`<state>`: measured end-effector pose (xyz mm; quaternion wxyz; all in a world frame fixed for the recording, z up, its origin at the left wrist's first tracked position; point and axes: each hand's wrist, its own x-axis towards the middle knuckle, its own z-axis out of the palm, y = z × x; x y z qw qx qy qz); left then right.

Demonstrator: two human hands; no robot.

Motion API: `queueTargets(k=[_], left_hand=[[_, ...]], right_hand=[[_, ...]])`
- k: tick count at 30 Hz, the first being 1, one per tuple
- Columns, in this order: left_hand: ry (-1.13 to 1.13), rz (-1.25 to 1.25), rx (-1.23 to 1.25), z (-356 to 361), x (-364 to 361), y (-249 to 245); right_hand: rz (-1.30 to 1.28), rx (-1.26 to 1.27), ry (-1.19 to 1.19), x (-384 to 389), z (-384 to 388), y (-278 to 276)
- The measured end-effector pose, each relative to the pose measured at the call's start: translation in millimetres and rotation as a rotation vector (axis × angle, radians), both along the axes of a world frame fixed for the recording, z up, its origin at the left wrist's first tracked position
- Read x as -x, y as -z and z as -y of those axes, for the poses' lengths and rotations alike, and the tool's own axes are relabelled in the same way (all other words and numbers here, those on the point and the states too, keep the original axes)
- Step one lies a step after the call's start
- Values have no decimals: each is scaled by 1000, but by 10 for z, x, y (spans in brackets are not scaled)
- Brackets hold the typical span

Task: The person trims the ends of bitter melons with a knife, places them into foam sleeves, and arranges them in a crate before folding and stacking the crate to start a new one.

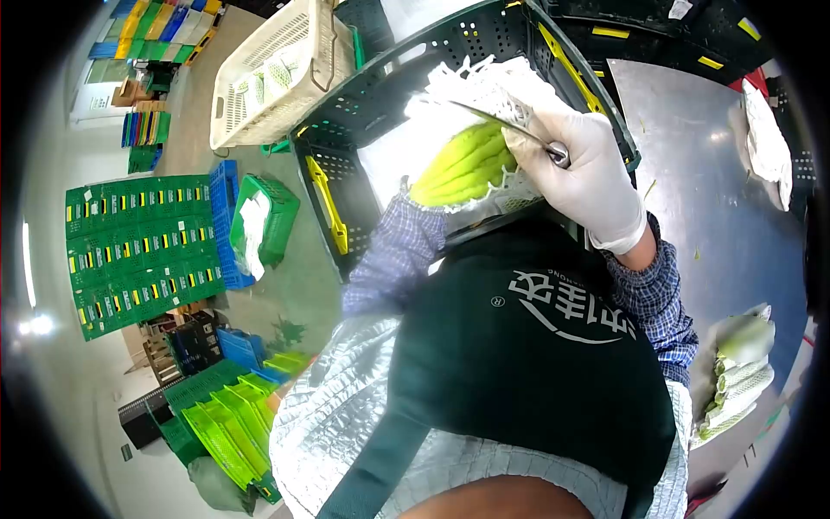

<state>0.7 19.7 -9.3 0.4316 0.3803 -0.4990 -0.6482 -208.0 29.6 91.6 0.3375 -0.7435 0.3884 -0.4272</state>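
Observation:
A yellow-green ridged vegetable that looks like a gourd (pixel 467 169) lies partly inside a white foam net (pixel 484 82), over a dark crate (pixel 346 112). My right hand (pixel 592 177), in a white glove, is closed around a slim knife (pixel 497 119). Its dark blade points up and left across the net, just above the vegetable. The right fingers are close against the net. My left arm, in a checked sleeve (pixel 398 238), reaches to the near end of the vegetable. The left hand itself is hidden behind it.
A cream crate (pixel 268 82) with net-wrapped pieces stands beyond the dark crate. To the right, a metal table (pixel 674 173) carries several net-wrapped vegetables (pixel 735 385) and a white bundle (pixel 765 143). Stacked green crates (pixel 143 246) and a green basket (pixel 272 216) are on the left.

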Motion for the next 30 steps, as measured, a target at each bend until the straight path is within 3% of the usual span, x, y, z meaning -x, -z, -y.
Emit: queueTargets(k=[6, 9, 10, 12, 14, 15, 17, 18, 19, 21, 23, 26, 27, 28, 30], left_hand=[[-38, 3, 4, -44, -6, 42], [-73, 29, 61, 10, -30, 118], [-90, 74, 104, 43, -35, 169], [-111, 236, 221, 139, 11, 240], [-104, 513, 363, 288, 164, 249], [-157, 404, 353, 285, 285, 318], [-74, 581, 576, 228, 418, 222], [66, 850, 826, 213, 442, -20], [188, 919, 931, 193, 493, -187], [446, 628, 411, 150, 818, -421], [644, 393, -70, 143, 1116, -478], [868, -210, -200, 140, 1392, 14], [900, -178, -156, 127, 1469, -30], [915, -173, -112, 170, 1548, -126], [820, -168, -53, 178, 1501, -141]], right_hand=[[172, -122, 10, 64, 87, 111], [243, -171, 119, 263, 101, 204], [404, -213, 250, 298, 109, 306], [503, -314, 402, 575, 98, 258], [446, -338, 505, 707, 27, 251], [355, -345, 510, 716, -34, 264], [87, -245, 402, 715, -152, 186], [125, -168, 367, 664, -164, 325], [147, -90, 349, 639, -164, 468], [-123, -11, 452, 751, -254, 400], [-113, 18, 554, 1021, -383, 538], [53, -205, 624, 1404, -749, 453], [81, -306, 680, 1531, -940, 520], [194, -185, 728, 1697, -1203, 941], [74, -251, 934, 1941, -1761, 986]])
